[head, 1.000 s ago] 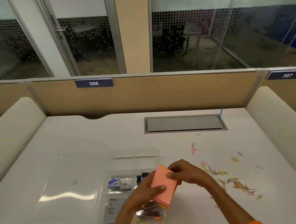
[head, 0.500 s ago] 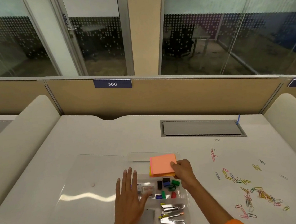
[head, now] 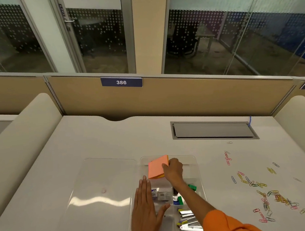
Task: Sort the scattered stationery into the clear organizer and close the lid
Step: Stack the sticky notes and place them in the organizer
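Note:
The clear organizer point(head: 197, 168) lies on the white desk, its clear lid point(head: 100, 198) folded flat to its left. My right hand point(head: 173, 171) grips a pink pad of sticky notes point(head: 157, 168) tilted over the organizer's far left compartment. My left hand point(head: 145, 211) rests flat, fingers together, on the organizer's left edge. Small staple boxes point(head: 162, 194), green and dark binder clips point(head: 192, 187) and metal staplers point(head: 188, 221) lie in the nearer compartments. Several coloured paper clips point(head: 267, 195) are scattered on the desk to the right.
A grey cable hatch point(head: 212, 131) is set in the desk behind the organizer. Beige partition panels with a plate reading 386 point(head: 121, 82) close the far edge, and padded dividers stand at both sides.
My left hand let go of the sticky notes and went flat on the organizer's left edge. My right hand carried the pad forward to the far compartment and tilted it.

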The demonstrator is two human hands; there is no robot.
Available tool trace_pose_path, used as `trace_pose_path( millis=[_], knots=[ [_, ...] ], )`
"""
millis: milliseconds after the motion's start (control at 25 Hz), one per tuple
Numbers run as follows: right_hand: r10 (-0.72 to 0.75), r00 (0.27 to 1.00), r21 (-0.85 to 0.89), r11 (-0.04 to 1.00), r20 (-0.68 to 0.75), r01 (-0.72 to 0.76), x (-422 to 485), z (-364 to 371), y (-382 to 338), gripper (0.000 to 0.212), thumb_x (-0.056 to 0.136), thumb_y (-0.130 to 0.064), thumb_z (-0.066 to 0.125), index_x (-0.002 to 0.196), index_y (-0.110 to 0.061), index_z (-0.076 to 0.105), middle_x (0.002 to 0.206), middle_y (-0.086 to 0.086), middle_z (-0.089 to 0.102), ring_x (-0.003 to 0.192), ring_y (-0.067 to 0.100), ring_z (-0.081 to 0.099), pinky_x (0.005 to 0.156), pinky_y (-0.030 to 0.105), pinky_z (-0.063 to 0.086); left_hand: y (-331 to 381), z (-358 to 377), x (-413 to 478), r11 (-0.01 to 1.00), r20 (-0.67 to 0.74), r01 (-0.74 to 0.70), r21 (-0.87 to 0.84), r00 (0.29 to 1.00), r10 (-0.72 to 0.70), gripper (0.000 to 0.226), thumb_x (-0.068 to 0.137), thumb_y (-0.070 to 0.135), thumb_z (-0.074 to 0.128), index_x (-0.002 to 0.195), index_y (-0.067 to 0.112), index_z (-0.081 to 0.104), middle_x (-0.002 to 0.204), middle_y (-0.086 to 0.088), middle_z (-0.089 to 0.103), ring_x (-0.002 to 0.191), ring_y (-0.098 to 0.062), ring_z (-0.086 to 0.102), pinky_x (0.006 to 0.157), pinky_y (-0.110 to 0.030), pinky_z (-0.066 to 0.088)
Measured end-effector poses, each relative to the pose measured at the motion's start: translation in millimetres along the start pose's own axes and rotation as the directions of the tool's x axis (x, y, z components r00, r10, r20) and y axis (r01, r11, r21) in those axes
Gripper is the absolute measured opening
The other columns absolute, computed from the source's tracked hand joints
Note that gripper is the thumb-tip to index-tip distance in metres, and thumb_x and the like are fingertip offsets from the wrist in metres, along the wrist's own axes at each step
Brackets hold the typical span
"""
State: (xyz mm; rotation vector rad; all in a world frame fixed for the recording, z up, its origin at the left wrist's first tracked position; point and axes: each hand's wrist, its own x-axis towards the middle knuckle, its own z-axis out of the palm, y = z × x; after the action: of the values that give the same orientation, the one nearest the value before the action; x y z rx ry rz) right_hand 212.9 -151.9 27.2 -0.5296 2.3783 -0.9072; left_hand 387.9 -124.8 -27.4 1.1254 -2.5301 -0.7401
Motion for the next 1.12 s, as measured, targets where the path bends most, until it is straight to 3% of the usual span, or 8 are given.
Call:
trace_pose_path(
  millis=[280, 360, 440, 560, 680, 800, 920, 1120],
  knots=[
    [-0.033, 0.998, -0.152, 0.988, 0.05, 0.04, -9, 20, -5, 0.015, 0.097, -0.016, 0.054, 0.094, -0.002, 0.058, 0.107, 0.02, 0.063, 0.099, 0.032, 0.061, 0.074, 0.032, 0.044, 0, -2, 0, 0.999, -0.006, -0.039, -0.017, 0.999, 0.038, 0.102, 0.083, 0.079, 0.037, 0.153, 0.012, 0.004, 0.162, -0.001, 0.0, 0.151, -0.019, 0.004, 0.12, -0.027, -0.005],
    [-0.084, 0.993, -0.236, 0.967, 0.082, 0.101, -10, 22, -5, 0.021, 0.099, -0.015, 0.049, 0.102, 0.003, 0.06, 0.109, 0.019, 0.063, 0.1, 0.03, 0.061, 0.077, 0.032, 0.045, 2, -5, 1, 0.998, -0.004, -0.054, -0.018, 0.999, 0.054, 0.101, 0.083, 0.076, 0.039, 0.152, 0.006, 0.015, 0.161, -0.007, 0.012, 0.149, -0.026, 0.015, 0.119, -0.03, -0.003],
    [-0.167, 0.983, -0.314, 0.931, 0.082, 0.184, -15, 22, -4, 0.019, 0.099, -0.01, 0.047, 0.109, 0.001, 0.059, 0.111, 0.017, 0.065, 0.101, 0.025, 0.062, 0.069, 0.024, 0.041, 5, -9, 2, 0.997, -0.015, -0.079, -0.021, 0.997, 0.078, 0.1, 0.083, 0.076, 0.036, 0.15, 0.003, 0.026, 0.155, -0.012, 0.026, 0.148, -0.019, 0.017, 0.117, -0.031, -0.001],
    [-0.262, 0.963, -0.408, 0.874, 0.059, 0.263, -20, 16, -4, 0.018, 0.097, -0.004, 0.046, 0.109, -0.005, 0.059, 0.112, 0.014, 0.064, 0.101, 0.022, 0.06, 0.069, 0.021, 0.036, 7, -11, 2, 0.995, -0.028, -0.095, -0.006, 0.995, 0.095, 0.095, 0.086, 0.077, 0.026, 0.147, 0.004, 0.023, 0.152, -0.015, 0.034, 0.148, -0.017, 0.016, 0.117, -0.032, 0.002],
    [-0.369, 0.928, -0.484, 0.805, 0.047, 0.344, -20, -1, 4, 0.027, 0.101, -0.019, 0.045, 0.124, -0.009, 0.055, 0.13, 0.012, 0.057, 0.117, 0.024, 0.052, 0.092, 0.027, 0.042, 7, -12, 2, 0.995, -0.037, -0.088, 0.049, 0.995, 0.09, 0.096, 0.087, 0.075, 0.028, 0.148, 0.0, 0.031, 0.155, -0.015, 0.032, 0.145, -0.03, 0.029, 0.117, -0.034, 0.009],
    [-0.462, 0.886, -0.571, 0.715, 0.048, 0.403, -21, -29, 28, 0.054, 0.101, -0.042, 0.039, 0.148, -0.017, 0.032, 0.157, 0.008, 0.028, 0.145, 0.024, 0.026, 0.117, 0.037, 0.021, 15, -13, 9, 0.985, -0.081, -0.105, 0.136, 0.99, 0.116, 0.09, 0.09, 0.071, 0.028, 0.15, 0.004, 0.026, 0.16, -0.011, 0.021, 0.149, -0.023, 0.013, 0.118, -0.04, 0.012],
    [-0.513, 0.858, -0.63, 0.665, 0.006, 0.402, -23, -57, 57, 0.063, 0.098, -0.054, 0.032, 0.152, -0.021, 0.025, 0.162, 0.005, 0.013, 0.15, 0.025, 0.011, 0.12, 0.043, 0.009, 34, -15, 21, 0.983, -0.097, -0.096, 0.16, 0.989, 0.113, 0.082, 0.094, 0.067, 0.021, 0.153, 0.009, 0.02, 0.162, -0.008, 0.013, 0.151, -0.026, 0.01, 0.12, -0.041, 0.009],
    [-0.494, 0.865, -0.625, 0.703, -0.085, 0.34, -26, -109, 103, 0.066, 0.096, -0.06, 0.026, 0.15, -0.022, 0.029, 0.161, 0.002, 0.017, 0.15, 0.023, 0.012, 0.12, 0.041, 0.003, 85, 0, 37, 0.968, -0.041, -0.15, 0.201, 0.986, 0.161, 0.081, 0.093, 0.066, 0.024, 0.153, 0.011, 0.022, 0.162, -0.009, 0.014, 0.15, -0.029, 0.013, 0.12, -0.042, 0.008]
  ],
)
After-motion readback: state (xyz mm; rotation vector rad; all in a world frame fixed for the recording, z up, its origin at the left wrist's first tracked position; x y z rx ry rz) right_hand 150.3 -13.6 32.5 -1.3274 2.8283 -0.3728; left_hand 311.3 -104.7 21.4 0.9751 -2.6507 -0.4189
